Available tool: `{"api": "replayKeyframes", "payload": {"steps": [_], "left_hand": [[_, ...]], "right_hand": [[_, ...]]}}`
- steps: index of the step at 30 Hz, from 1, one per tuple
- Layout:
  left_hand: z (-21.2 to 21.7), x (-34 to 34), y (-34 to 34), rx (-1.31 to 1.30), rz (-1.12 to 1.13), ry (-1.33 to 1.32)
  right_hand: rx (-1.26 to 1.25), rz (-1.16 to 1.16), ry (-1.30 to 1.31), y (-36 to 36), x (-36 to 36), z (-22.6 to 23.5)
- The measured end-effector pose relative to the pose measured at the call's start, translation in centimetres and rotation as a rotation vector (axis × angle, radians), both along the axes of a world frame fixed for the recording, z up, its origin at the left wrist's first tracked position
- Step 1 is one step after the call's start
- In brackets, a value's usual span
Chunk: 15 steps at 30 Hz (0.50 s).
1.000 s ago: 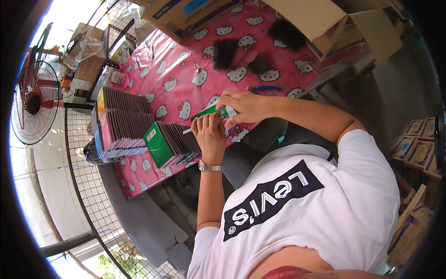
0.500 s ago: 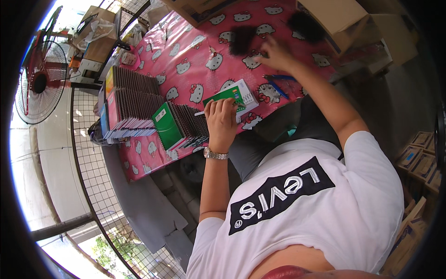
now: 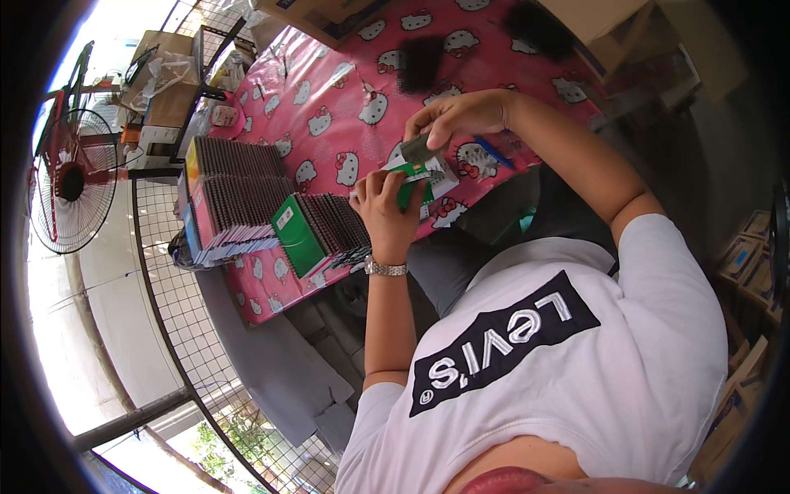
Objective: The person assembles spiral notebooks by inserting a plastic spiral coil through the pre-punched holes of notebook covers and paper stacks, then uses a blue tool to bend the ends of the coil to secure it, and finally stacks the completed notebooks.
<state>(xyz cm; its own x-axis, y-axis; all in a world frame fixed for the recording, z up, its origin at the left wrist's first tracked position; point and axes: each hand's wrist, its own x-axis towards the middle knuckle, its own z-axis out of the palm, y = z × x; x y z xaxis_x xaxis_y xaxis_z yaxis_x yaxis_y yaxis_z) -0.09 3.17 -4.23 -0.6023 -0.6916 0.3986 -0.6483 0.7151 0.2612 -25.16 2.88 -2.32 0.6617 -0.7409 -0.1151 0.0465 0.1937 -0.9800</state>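
Note:
My left hand (image 3: 385,216), with a metal watch on its wrist, grips a small green and white packet (image 3: 415,174) above the near edge of a table with a pink cartoon-cat cloth (image 3: 329,107). My right hand (image 3: 457,115) pinches a small dark flat piece at the packet's top. Just left of my left hand stands a row of dark upright packets fronted by a green one (image 3: 298,235).
A taller stack of similar packets (image 3: 230,193) sits at the table's left end. Two black bundles (image 3: 420,62) lie on the cloth. Cardboard boxes (image 3: 592,25) stand at the far side and more at the right. A standing fan (image 3: 70,181) and wire fence are at the left.
My right hand reached out to the far part of the table, then came back with a small dark piece to the green packet, which my left hand kept holding.

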Motion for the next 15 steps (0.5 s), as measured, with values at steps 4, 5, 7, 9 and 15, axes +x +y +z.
{"api": "replayKeyframes", "payload": {"steps": [4,5,7,9,15], "left_hand": [[0.5,-0.5,0.3,-0.004,-0.008,-0.017],[0.6,-0.4,0.3,-0.005,-0.003,-0.019],[1.0,-0.6,0.1,-0.009,-0.017,-0.018],[0.9,-0.7,0.2,0.004,-0.029,-0.022],[0.8,-0.2,0.1,0.016,-0.003,0.009]], "right_hand": [[0.002,0.015,-0.007,-0.9,0.0,-0.4],[-0.001,-0.025,-0.016,-1.0,0.0,-0.3],[0.049,0.013,-0.104,-0.6,0.2,-0.3],[-0.248,-0.026,0.440,-1.5,0.4,-0.3],[-0.248,-0.159,0.299,-2.4,-0.4,-2.2]]}}
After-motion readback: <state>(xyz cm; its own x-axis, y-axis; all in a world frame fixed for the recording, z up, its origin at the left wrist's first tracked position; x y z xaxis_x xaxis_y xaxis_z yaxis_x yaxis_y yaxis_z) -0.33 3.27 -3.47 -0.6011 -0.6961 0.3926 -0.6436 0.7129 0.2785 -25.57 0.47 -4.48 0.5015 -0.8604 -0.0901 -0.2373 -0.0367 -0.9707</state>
